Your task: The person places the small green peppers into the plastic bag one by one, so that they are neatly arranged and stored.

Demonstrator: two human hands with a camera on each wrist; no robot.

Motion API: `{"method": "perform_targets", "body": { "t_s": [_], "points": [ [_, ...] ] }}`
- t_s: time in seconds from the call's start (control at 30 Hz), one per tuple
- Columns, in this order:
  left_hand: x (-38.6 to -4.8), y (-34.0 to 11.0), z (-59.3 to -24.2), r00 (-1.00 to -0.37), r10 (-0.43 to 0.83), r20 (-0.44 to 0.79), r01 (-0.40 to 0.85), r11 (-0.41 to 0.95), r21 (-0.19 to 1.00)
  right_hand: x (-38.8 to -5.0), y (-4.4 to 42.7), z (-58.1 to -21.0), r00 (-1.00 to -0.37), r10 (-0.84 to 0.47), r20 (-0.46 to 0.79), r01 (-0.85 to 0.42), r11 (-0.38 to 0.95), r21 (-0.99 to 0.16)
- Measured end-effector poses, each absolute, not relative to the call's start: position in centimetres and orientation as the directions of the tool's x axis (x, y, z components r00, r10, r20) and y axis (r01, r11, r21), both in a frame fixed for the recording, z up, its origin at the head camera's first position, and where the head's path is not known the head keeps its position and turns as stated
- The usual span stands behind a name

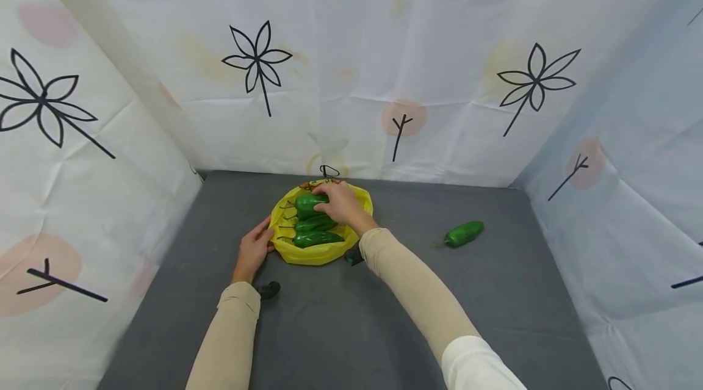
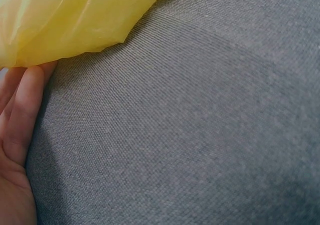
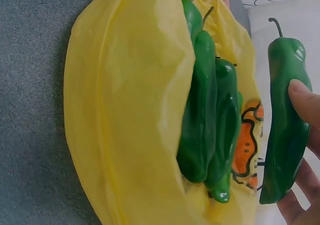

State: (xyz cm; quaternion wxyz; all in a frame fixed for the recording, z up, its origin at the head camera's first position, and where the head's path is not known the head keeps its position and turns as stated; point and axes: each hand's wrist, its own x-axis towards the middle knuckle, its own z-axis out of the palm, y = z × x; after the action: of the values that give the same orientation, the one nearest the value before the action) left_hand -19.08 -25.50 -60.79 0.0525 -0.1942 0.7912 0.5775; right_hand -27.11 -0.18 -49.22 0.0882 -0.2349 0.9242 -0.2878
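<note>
A yellow plastic bag lies with its mouth open near the back of the table, and several long green peppers lie side by side in it. My right hand grips one green pepper over the bag, thumb on its near side and fingers behind it. At the bag's left edge, my left hand holds the plastic. Its fingers partly disappear behind the bag in the left wrist view. An orange print shows on the bag's far inner side.
One more green pepper lies on the grey tabletop to the right of the bag. Patterned white cloth hangs behind the table and along both sides. Dark wrist straps show beneath the forearms.
</note>
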Motion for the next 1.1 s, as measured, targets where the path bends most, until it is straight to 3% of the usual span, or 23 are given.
{"method": "perform_targets", "body": {
  "t_s": [0.3,0.6,1.1],
  "points": [
    [-19.0,-25.6,-60.8,-0.913,-0.255,-0.319,-0.380,0.243,0.892,-27.0,-1.1,-50.1,-0.873,-0.479,-0.087,-0.367,0.765,-0.529],
    [-19.0,-25.7,-60.8,-0.915,-0.257,-0.312,-0.370,0.223,0.902,-27.2,-1.2,-50.7,-0.888,-0.453,-0.084,-0.310,0.722,-0.618],
    [-19.0,-25.5,-60.9,-0.921,-0.253,-0.298,-0.357,0.236,0.904,-27.7,-0.3,-50.8,-0.852,-0.513,-0.106,-0.327,0.679,-0.657]
  ]
}}
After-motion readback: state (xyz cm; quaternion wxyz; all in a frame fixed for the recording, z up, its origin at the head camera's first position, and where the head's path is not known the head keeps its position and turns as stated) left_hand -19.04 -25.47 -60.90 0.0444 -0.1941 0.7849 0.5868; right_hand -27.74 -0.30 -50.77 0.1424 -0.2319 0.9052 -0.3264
